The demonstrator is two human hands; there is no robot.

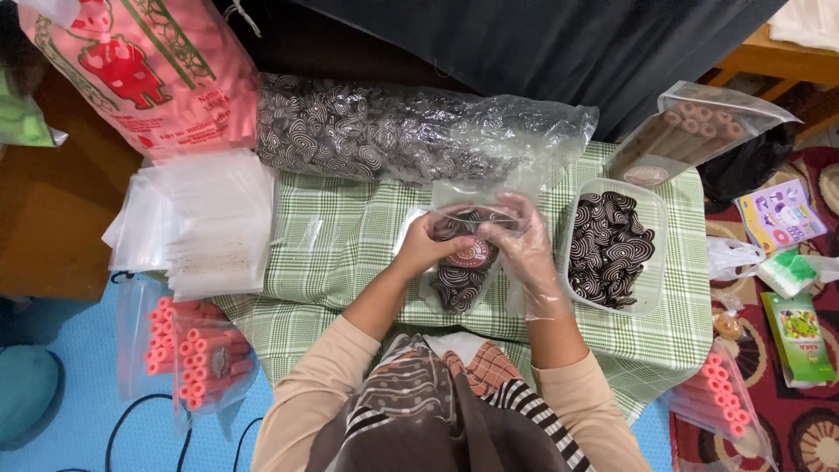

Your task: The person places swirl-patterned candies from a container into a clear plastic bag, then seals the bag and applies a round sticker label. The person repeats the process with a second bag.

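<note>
Both hands grip a clear plastic pouch (463, 253) of dark swirl-patterned cookies: bare left hand (428, 245) and filmy-gloved right hand (524, 240), fingers pinching its top, above the green checked cloth (350, 236), left of a translucent tub (651, 288).

Clear pouch (463, 262) of dark swirl biscuits, round red label, centre of bench. Large clear bag (393, 135) of same biscuits, far centre. Big pink printed bag (149, 70), far left. Stack of empty clear pouches (210, 218), left. Pouches of pink rolls (197, 354), near left. Green packet (797, 336), right.
</note>
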